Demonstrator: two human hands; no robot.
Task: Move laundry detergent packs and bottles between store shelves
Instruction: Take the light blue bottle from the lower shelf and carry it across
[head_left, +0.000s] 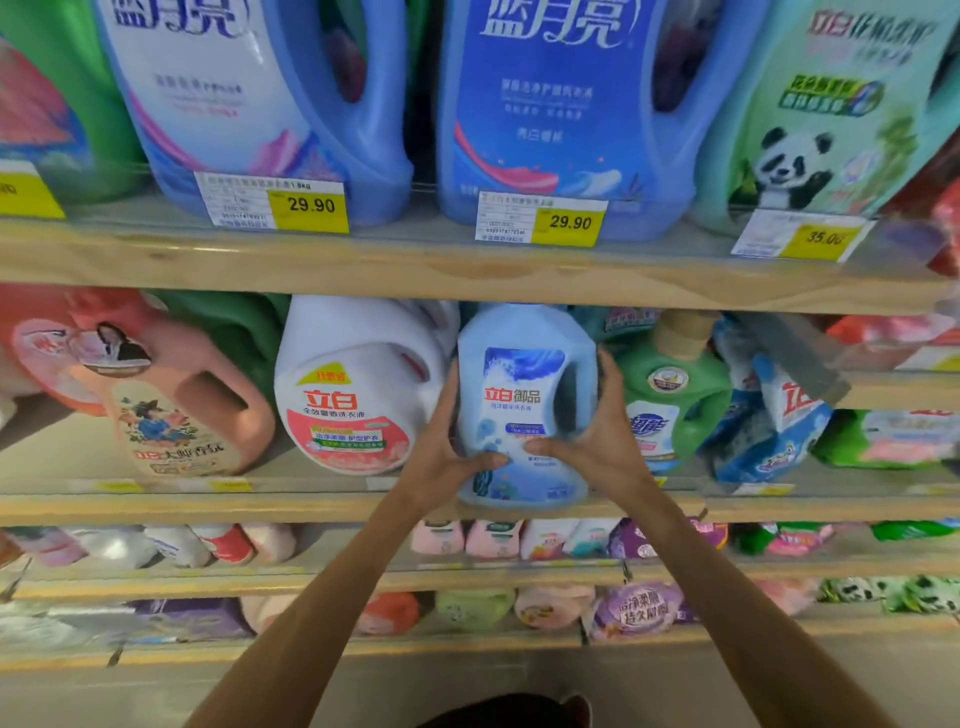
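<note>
- Left hand (441, 447) — fingers curled round the left side of the pale blue detergent bottle (519, 364), thumb on its front.
- Right hand (602, 431) grips the handle side, thumb across the label.
- The bottle is upright at the front edge of the wooden shelf (208, 506) — between a white bottle (353, 395) and a green bottle (675, 400).

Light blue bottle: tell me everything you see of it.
The light blue bottle looks plastic, with a side handle and wave label bearing red characters. It is upright, base at the shelf edge, between a white bottle and a green bottle. Left hand and right hand grip its sides, thumbs in front.
</note>
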